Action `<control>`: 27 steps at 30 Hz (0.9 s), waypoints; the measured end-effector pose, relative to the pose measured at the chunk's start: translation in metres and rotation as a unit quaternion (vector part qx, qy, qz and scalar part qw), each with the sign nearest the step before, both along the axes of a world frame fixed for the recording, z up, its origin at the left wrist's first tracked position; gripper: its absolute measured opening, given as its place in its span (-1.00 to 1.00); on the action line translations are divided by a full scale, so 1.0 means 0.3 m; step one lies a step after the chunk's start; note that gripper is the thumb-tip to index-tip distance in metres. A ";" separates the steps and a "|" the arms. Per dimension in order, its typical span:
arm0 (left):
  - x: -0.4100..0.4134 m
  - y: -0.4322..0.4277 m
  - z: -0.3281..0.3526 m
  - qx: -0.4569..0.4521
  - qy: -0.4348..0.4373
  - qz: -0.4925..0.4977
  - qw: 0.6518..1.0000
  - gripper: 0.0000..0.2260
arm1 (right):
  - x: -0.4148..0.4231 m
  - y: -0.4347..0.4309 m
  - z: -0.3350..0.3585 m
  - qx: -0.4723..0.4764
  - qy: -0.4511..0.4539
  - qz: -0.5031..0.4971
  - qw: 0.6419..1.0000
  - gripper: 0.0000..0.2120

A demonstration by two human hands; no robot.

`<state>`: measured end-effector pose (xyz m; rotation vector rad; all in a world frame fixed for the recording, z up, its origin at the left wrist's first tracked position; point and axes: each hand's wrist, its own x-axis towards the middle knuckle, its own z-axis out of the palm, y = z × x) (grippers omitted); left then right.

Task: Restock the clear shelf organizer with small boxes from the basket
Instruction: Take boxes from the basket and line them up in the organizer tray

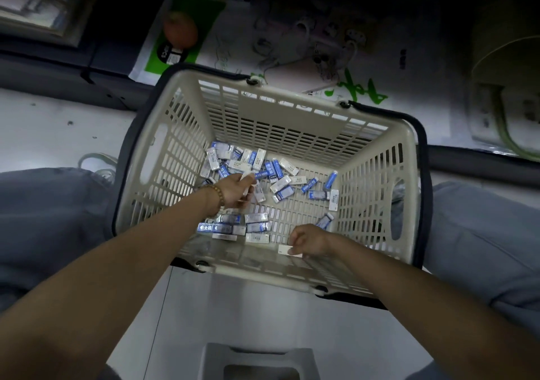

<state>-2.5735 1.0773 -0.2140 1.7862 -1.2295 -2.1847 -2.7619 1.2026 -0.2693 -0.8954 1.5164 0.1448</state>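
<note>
Right hand [309, 240] pinches box [285, 249], long axis left-right.

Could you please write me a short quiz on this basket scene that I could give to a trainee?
1. True or false: the basket holds no small boxes.
2. Which wrist wears the bead bracelet? A) that of the left hand B) that of the right hand C) neither
3. Fill the gap: the right hand pinches a single box, by the basket's near wall, whose colour is ____.

Key: 1. false; many lie on its floor. 2. A. 3. white.
</note>
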 end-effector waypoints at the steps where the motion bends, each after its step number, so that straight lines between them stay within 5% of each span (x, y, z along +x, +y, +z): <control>1: -0.014 -0.002 0.036 -0.024 -0.003 -0.002 1.000 -0.75 | -0.004 -0.007 0.034 -0.004 0.002 -0.008 1.000 -0.84; 3: -0.036 -0.014 0.127 -0.079 -0.012 -0.024 0.997 -0.71 | -0.013 -0.048 0.128 -0.046 0.011 -0.025 0.999 -0.93; 9: -0.026 -0.126 0.475 -0.176 0.000 -0.046 0.983 -0.59 | -0.068 -0.270 0.581 -0.241 -0.006 -0.103 0.965 -0.71; 15: -0.017 -0.157 0.763 -0.102 0.150 0.130 0.975 -0.74 | -0.084 -0.324 1.004 -0.334 -0.169 -0.181 0.909 -0.82; 20: -0.059 -0.121 0.876 -0.060 0.242 0.106 0.963 -0.72 | -0.019 -0.332 1.163 -0.429 -0.209 -0.198 0.856 -0.82; 27: -0.136 -0.102 0.974 -0.127 0.255 0.007 0.959 -0.62 | 0.009 -0.355 1.229 -0.512 -0.157 -0.238 0.810 -0.88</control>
